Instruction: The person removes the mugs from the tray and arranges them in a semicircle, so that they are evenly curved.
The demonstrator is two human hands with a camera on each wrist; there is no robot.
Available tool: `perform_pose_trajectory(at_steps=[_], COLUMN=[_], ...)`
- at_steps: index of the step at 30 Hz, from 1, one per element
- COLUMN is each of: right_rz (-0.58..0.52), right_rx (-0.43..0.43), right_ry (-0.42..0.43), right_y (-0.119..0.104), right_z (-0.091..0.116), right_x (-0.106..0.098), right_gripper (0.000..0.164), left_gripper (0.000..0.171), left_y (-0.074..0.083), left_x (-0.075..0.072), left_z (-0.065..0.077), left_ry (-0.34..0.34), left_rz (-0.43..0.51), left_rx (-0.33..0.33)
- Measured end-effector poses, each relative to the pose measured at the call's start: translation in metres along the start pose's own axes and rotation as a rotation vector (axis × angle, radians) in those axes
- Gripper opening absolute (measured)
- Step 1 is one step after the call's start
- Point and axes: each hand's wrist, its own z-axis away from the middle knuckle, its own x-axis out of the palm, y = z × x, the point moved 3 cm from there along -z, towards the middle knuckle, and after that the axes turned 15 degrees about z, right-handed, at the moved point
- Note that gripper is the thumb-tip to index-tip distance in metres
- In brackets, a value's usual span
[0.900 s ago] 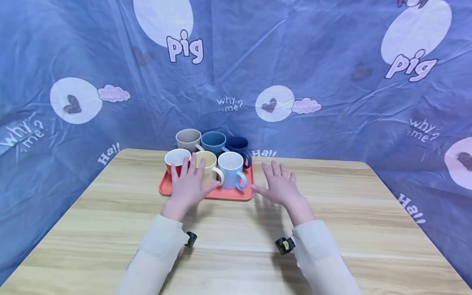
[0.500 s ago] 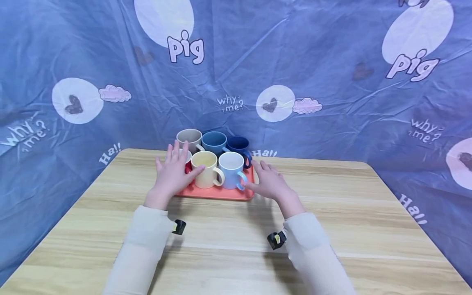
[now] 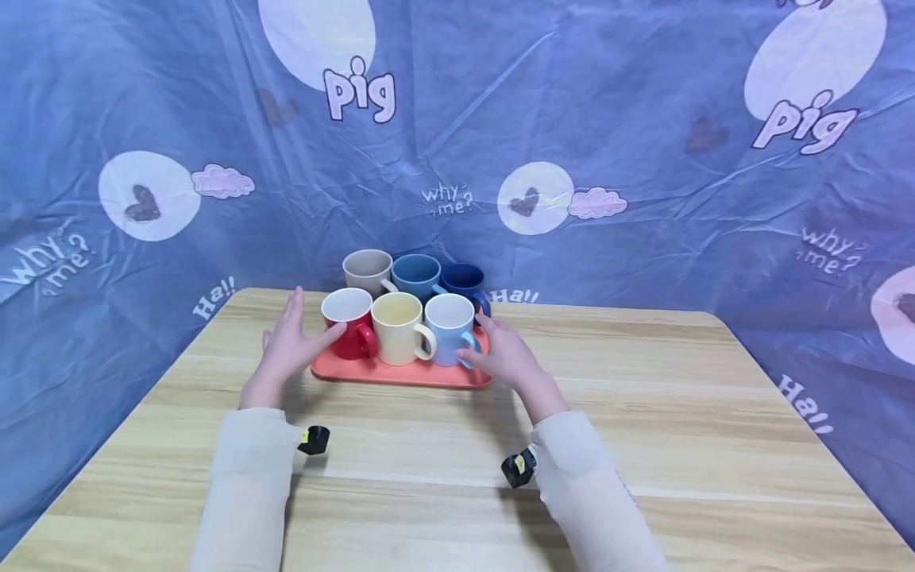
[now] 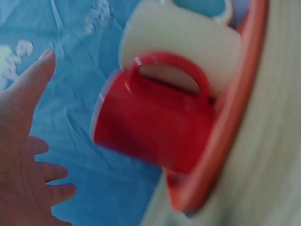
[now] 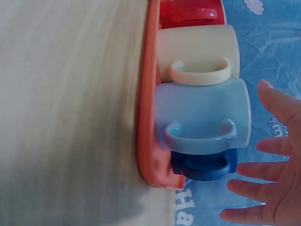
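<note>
Several mugs stand upright in two rows on a coral tray (image 3: 400, 376). The front row has a red mug (image 3: 346, 343) with a white inside, a cream mug (image 3: 395, 342) and a light blue mug (image 3: 445, 343). Behind them are a grey mug (image 3: 364, 274), a teal-blue mug (image 3: 413, 274) and a dark blue mug (image 3: 460, 280). My left hand (image 3: 287, 345) is left of the tray, fingers spread, its thumb overlapping the red mug. On the right side, my right hand (image 3: 506, 356) has spread fingers around the light blue mug's handle (image 5: 202, 143); it holds nothing.
The tray rests near the back edge of a light wood table (image 3: 429, 492). A blue printed cloth (image 3: 457, 119) hangs behind and beside the table. Small black cameras sit at both wrists, below the sleeves (image 3: 253, 469).
My left hand has moved left from over the front mugs to the tray's left side, uncovering the red mug. My right hand has moved left, towards the light blue mug. The mugs stayed put.
</note>
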Motion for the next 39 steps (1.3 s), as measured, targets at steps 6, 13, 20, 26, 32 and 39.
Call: perform_pose_trajectory(at_steps=[6,13,20,26,32,39], right_rz=[-0.055,-0.150,-0.319,-0.386,-0.412,-0.443], right_rx=[0.048,0.128,0.173,0.221,0.254,0.297], right_ry=[0.046,0.100,0.218,0.289,0.323,0.328], right_y=[0.000,0.002,0.005,0.009,0.012,0.012], right_z=[-0.001,-0.003,-0.003,-0.003,-0.005,-0.006], right_x=[0.009,0.022,0.035,0.043,0.048,0.051], right_gripper=[0.064,0.051,0.026,0.017,0.016,0.017], left_gripper=[0.102,0.106,0.107,0.106,0.104,0.104], left_y=[-0.029,-0.052,-0.061,-0.065,-0.071,-0.080], left_x=[0.000,0.008,0.016,0.022,0.029,0.036], left_z=[-0.001,-0.004,-0.001,0.002,0.000,0.000], left_ry=[0.002,-0.037,-0.087,-0.115,-0.126,-0.119], left_rz=[0.076,0.071,0.059,0.063,0.044,-0.017], left_rx=[-0.068,-0.109,-0.138,-0.147,-0.126,-0.122])
